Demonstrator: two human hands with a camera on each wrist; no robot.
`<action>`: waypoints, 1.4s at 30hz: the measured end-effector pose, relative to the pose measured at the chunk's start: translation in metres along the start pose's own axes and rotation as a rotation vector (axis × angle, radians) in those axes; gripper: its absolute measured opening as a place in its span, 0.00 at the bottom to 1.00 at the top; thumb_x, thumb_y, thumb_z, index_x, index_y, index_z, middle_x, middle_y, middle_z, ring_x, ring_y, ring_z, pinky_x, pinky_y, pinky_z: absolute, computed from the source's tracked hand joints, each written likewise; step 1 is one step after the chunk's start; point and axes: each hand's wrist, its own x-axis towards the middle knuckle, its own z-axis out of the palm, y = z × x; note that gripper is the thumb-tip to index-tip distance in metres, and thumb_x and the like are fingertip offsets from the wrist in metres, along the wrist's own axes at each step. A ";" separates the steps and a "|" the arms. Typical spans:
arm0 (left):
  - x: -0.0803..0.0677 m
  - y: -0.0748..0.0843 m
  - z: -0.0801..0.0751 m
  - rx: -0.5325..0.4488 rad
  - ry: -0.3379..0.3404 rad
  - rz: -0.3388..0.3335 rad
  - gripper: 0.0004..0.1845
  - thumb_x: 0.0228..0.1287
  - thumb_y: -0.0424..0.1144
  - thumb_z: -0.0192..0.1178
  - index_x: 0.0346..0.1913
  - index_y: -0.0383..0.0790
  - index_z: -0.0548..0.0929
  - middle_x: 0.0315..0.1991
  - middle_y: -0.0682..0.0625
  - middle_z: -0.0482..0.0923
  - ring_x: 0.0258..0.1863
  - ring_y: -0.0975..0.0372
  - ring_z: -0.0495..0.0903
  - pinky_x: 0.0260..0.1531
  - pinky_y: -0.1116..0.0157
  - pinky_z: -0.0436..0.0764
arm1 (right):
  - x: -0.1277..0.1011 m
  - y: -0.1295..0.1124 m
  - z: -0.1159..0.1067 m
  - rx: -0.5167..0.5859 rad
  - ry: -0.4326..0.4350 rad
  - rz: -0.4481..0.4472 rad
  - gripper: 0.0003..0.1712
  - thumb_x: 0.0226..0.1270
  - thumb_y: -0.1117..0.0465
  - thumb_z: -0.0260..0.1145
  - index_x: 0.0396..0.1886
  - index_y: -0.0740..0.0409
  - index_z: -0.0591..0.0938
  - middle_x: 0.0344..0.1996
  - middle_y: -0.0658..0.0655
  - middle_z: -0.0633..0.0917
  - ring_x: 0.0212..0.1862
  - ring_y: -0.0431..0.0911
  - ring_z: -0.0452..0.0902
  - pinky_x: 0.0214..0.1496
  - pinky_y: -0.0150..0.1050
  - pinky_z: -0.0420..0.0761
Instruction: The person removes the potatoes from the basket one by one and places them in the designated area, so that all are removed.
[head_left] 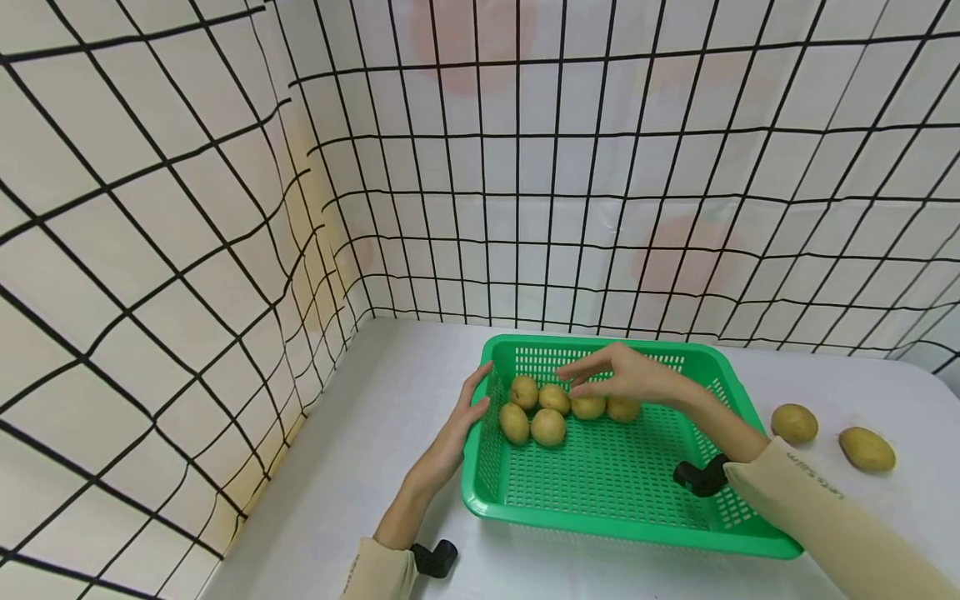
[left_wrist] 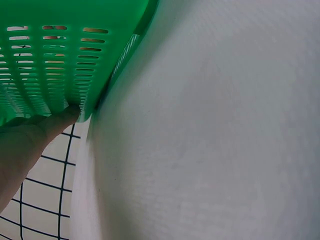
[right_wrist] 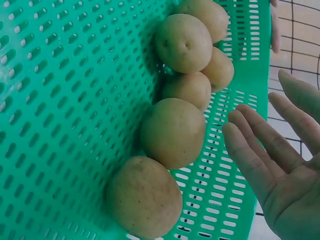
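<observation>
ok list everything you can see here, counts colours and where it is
basket: 1, green perforated plastic, on the table in front of the person
potatoes in the basket: 6, yellow-brown, clustered at the far left end of the basket
potatoes on the table: 2, yellow-brown, to the right of the basket, apart from it
table: 1, white, under everything
backdrop: white sheet with a black grid, round the far and left sides
wrist cameras: 2, black, one on each forearm
sleeves: 2, beige
left hand: 1, holds the basket's left rim
right hand: 1, open, fingers straight, hovers over the potatoes in the basket
</observation>
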 end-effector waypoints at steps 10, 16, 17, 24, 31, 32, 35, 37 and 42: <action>0.000 0.001 0.000 -0.003 0.004 -0.007 0.30 0.84 0.56 0.34 0.82 0.71 0.43 0.86 0.50 0.32 0.84 0.42 0.40 0.74 0.31 0.54 | 0.007 0.007 0.011 0.017 -0.084 -0.050 0.26 0.73 0.58 0.69 0.65 0.67 0.81 0.60 0.67 0.85 0.60 0.61 0.84 0.59 0.43 0.85; -0.001 0.002 0.000 0.000 0.005 -0.011 0.29 0.84 0.55 0.34 0.82 0.71 0.43 0.86 0.51 0.32 0.84 0.43 0.41 0.74 0.32 0.55 | 0.009 0.010 0.017 0.040 -0.098 -0.066 0.24 0.72 0.60 0.69 0.63 0.68 0.82 0.60 0.68 0.85 0.60 0.62 0.83 0.59 0.42 0.85; -0.001 0.003 0.000 0.001 0.005 -0.011 0.29 0.84 0.55 0.33 0.82 0.71 0.43 0.86 0.51 0.32 0.84 0.43 0.41 0.74 0.32 0.56 | 0.009 0.011 0.018 0.049 -0.099 -0.066 0.24 0.72 0.61 0.69 0.63 0.69 0.82 0.60 0.68 0.85 0.60 0.63 0.83 0.59 0.42 0.86; -0.001 0.002 -0.001 0.004 0.003 -0.002 0.30 0.84 0.55 0.34 0.82 0.70 0.43 0.86 0.51 0.32 0.84 0.43 0.41 0.75 0.32 0.55 | 0.011 0.012 0.027 0.096 -0.122 -0.082 0.24 0.70 0.63 0.71 0.62 0.71 0.82 0.60 0.69 0.84 0.59 0.63 0.84 0.57 0.39 0.86; -0.001 0.003 -0.001 0.006 0.005 -0.006 0.30 0.84 0.55 0.34 0.82 0.71 0.43 0.86 0.52 0.33 0.84 0.44 0.41 0.75 0.32 0.55 | 0.013 0.012 0.034 0.020 -0.101 -0.097 0.22 0.68 0.62 0.73 0.59 0.65 0.85 0.57 0.64 0.87 0.56 0.57 0.85 0.58 0.44 0.85; -0.001 0.003 -0.001 0.008 0.006 -0.009 0.30 0.84 0.55 0.34 0.82 0.71 0.43 0.86 0.52 0.33 0.84 0.44 0.41 0.75 0.32 0.55 | 0.013 0.012 0.035 0.003 -0.098 -0.102 0.21 0.68 0.61 0.73 0.59 0.64 0.86 0.56 0.62 0.88 0.56 0.55 0.84 0.59 0.46 0.85; -0.001 0.003 -0.001 0.015 0.005 -0.006 0.30 0.84 0.55 0.33 0.82 0.70 0.42 0.86 0.51 0.32 0.84 0.43 0.41 0.74 0.31 0.55 | 0.014 0.012 0.037 -0.031 -0.097 -0.120 0.21 0.67 0.60 0.74 0.57 0.61 0.87 0.54 0.60 0.88 0.55 0.55 0.83 0.60 0.55 0.83; -0.001 0.003 -0.001 0.015 0.006 -0.010 0.29 0.84 0.55 0.33 0.82 0.71 0.42 0.86 0.51 0.32 0.84 0.43 0.40 0.75 0.31 0.54 | 0.014 0.013 0.039 -0.041 -0.098 -0.119 0.21 0.67 0.59 0.74 0.57 0.60 0.87 0.54 0.58 0.88 0.58 0.56 0.82 0.62 0.59 0.81; -0.001 0.003 -0.001 0.008 0.005 -0.010 0.29 0.84 0.55 0.33 0.82 0.71 0.43 0.86 0.52 0.32 0.84 0.44 0.40 0.75 0.32 0.54 | 0.013 0.013 0.042 -0.083 -0.099 -0.094 0.20 0.68 0.56 0.74 0.58 0.54 0.88 0.56 0.55 0.89 0.68 0.61 0.76 0.68 0.66 0.74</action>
